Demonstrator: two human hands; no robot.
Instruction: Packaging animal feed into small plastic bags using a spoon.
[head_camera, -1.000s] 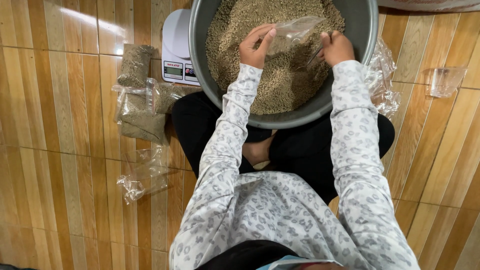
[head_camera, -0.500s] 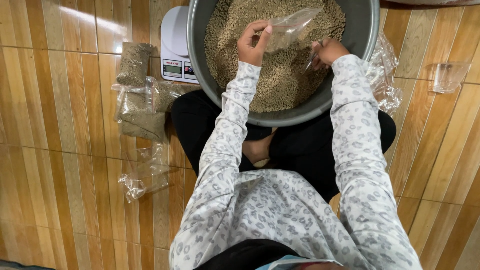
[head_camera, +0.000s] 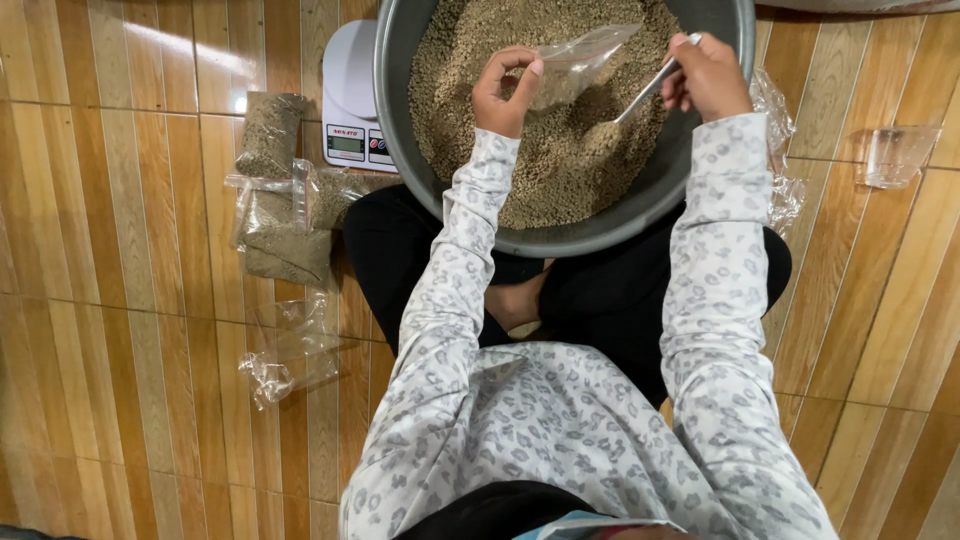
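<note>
**Bag held open over the grain, spoon to its right**

Your left hand (head_camera: 507, 90) pinches the near corner of a small clear bag (head_camera: 580, 62) between thumb and forefinger; the other fingers curl in behind. The bag hangs above the grain (head_camera: 540, 160) that fills the grey basin (head_camera: 395, 100), and its long axis runs up and to the right, away from your pinch, toward the far rim. Whether its mouth gapes or lies flat cannot be told from here.

Your right hand (head_camera: 705, 75) is closed around the handle of a metal spoon (head_camera: 640, 95). The handle slants down and to the left from your fist, and the bowl end rests on or in the grain, just below the bag's lower edge. So the spoon sits right of and under the bag, and the bag's free end points toward your right hand. The right hand is the one nearer that free end; the left only holds the corner.

The basin rests in your lap, between your knees. To your left on the wooden floor (head_camera: 120, 350) stand a white scale (head_camera: 352, 105), touching the basin's side, and filled bags (head_camera: 275, 190) of the same grain stacked beside it. Empty bags (head_camera: 290, 350) lie nearer you. More clear plastic (head_camera: 780, 150) crumples by the basin on your right, and one loose bag (head_camera: 895, 155) lies well apart.
</note>
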